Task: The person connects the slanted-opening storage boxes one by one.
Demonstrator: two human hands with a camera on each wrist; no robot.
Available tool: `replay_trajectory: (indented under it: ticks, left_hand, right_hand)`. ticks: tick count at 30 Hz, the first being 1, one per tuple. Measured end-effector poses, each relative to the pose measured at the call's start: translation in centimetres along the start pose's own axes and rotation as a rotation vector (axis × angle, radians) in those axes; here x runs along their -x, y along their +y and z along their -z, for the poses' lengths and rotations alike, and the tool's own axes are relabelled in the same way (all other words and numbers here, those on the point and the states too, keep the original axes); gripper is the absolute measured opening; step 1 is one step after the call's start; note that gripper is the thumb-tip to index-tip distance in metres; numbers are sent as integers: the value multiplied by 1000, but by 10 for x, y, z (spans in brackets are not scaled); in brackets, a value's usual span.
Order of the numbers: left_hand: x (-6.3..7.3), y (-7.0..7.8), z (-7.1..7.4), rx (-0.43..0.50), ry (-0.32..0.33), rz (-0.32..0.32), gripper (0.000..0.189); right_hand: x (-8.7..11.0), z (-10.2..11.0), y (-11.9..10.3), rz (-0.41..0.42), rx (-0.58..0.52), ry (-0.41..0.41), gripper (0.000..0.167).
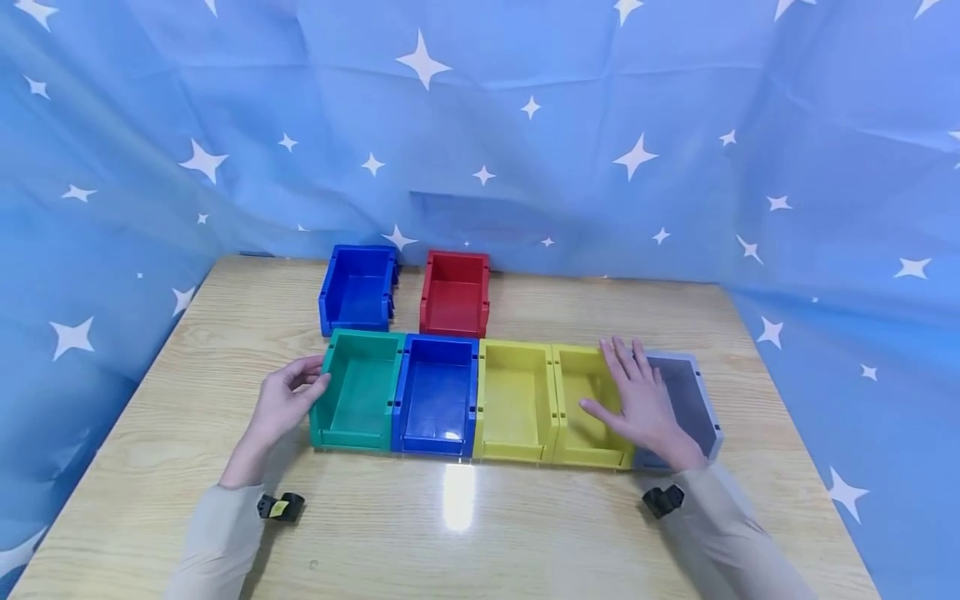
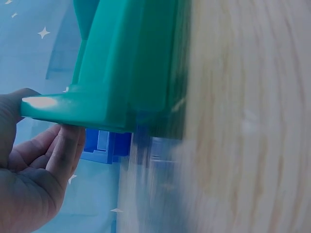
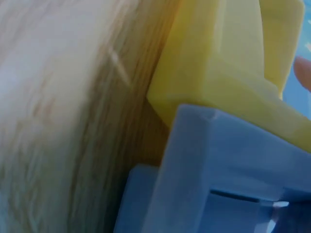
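Note:
Five plastic bins stand side by side in a row: a green bin (image 1: 362, 393), a blue bin (image 1: 438, 398), two yellow bins (image 1: 517, 400) and a grey bin (image 1: 684, 396) at the right end. My left hand (image 1: 285, 398) pinches the left wall of the green bin; the left wrist view has the thumb on one side of its rim (image 2: 63, 108) and fingers on the other. My right hand (image 1: 641, 404) spreads its fingers over the right-hand yellow bin and the grey one, partly hiding both. In the right wrist view, the yellow bin (image 3: 209, 82) meets the grey bin (image 3: 189, 160).
Behind the row, a second blue bin (image 1: 358, 287) and a red bin (image 1: 454, 293) stand apart from each other on the wooden table (image 1: 540, 533). A blue cloth with white stars (image 1: 525, 150) hangs along the back and sides.

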State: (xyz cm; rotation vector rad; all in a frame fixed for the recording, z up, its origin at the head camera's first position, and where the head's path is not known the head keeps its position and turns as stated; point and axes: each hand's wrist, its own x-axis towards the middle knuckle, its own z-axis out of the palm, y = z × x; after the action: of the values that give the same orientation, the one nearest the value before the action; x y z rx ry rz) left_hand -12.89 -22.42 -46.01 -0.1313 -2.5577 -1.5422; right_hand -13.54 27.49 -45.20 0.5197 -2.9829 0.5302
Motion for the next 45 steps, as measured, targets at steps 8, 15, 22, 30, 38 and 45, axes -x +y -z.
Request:
replay_trajectory:
  ticks: [8,15,22,30,38,45]
  left_hand:
    - [-2,-3,-3,-3,5,-30,27]
    - [-2,-5,-4,-14,7,-46,25]
    - [-5,-2,-6,-3,3,-56,25]
    - [-1,-1,-3,-30,4,-39,26]
    - [0,-3,-4,-26,1,-50,25]
    - [1,-2,-3,-12,3,-56,25]
  right_hand:
    - [0,4,2,4,-75,-1,90]
    - [2,0,8,6,-179,51,78]
    - [2,21,14,0,-328,177,61]
    - [-26,57,3,-89,-411,284,50]
    - [-71,67,-19,-130,-547,208,50]
    - [-108,61,-38,-177,-628,150,45]
